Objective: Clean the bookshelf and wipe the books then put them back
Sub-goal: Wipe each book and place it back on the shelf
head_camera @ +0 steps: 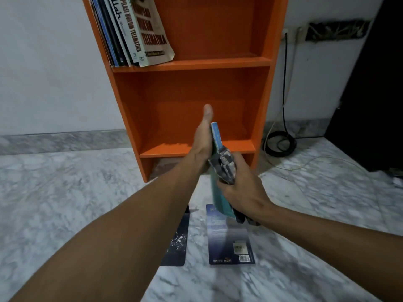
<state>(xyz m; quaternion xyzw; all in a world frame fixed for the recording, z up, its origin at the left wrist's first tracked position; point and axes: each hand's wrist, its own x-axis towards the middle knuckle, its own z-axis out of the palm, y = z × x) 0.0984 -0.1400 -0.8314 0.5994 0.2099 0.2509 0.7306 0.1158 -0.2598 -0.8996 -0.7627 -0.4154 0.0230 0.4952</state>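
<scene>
At lower centre two books lie flat on the marble floor (76, 192): a dark book (177, 243), half hidden under the left forearm, and just right of it a blue book (229, 243) lying back cover up. That cover shows a barcode and the words "BENTANG" and "mizan"; the blurb is too small to read.

Above them, at mid-frame, the teal book (220, 199) is held edge-on between both hands. The left hand (201, 140) lies palm-flat on its left cover with the thumb straight up. Its fingers are hidden, so whether they wrap the book cannot be told. The right hand (239, 188) is curled tight round a bunched grey patterned cloth (224, 166), pressing it to the right cover.

The book looks like a thin, light paperback that would probably flex, so it is best braced flat across the covers. The cloth is soft and crushes into the fist.

Behind stands the orange bookshelf (196, 64). At upper left its leaning books (139, 33) read "HUKUM TELEMATIKA". A coiled cable (280, 143) lies to the right.
</scene>
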